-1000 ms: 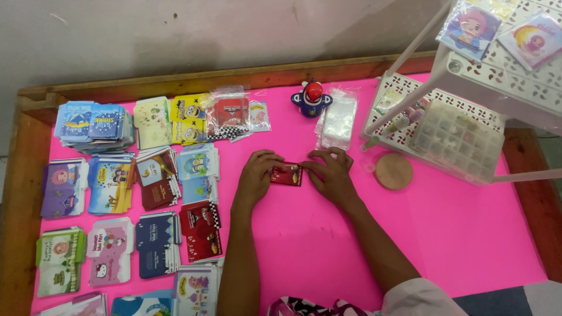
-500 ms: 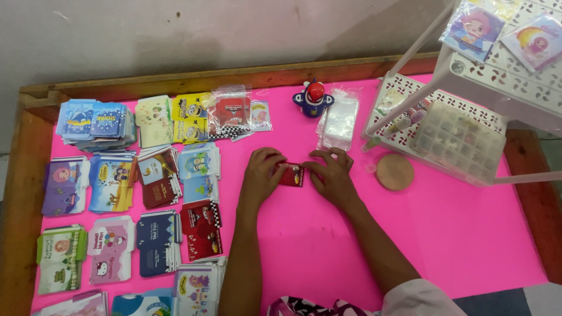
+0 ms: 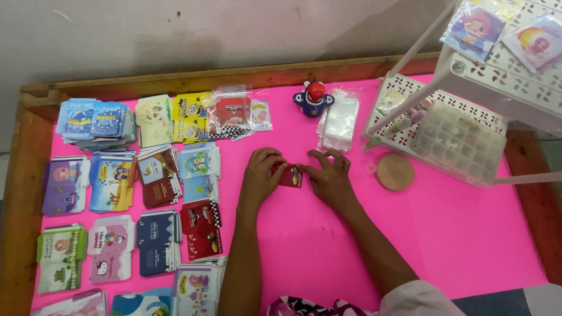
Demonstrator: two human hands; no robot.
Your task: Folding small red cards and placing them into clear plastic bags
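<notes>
We see one small red envelope (image 3: 290, 175) lying flat on the pink counter (image 3: 468, 246), near its middle, with both hands pressed on it. The left hand (image 3: 261, 175) covers its left edge, fingers curled down and pinching that side; the right hand (image 3: 329, 178) pins the right edge, fingers (image 3: 321, 158) spread flat on it rather than clenched. Just beyond the hands we count one blue and red toy figure (image 3: 314, 98) and one stack of clear plastic sleeves (image 3: 339, 120), the two close together. To the right lies one round wooden disc (image 3: 395, 172), just beside one white perforated rack (image 3: 410, 111) that carries one clear compartment box (image 3: 459, 143). On the rack's upper shelf we count two cartoon-printed packets (image 3: 473, 26). Left of the hands, stacks of printed envelopes (image 3: 158, 175) lie in rows across the counter: we count roughly sixteen stacks in blue, yellow, red, maroon, navy, green and pink, some cut off by the lower edge, so the tally is not exact. A wooden rim (image 3: 234, 73) borders the counter.
</notes>
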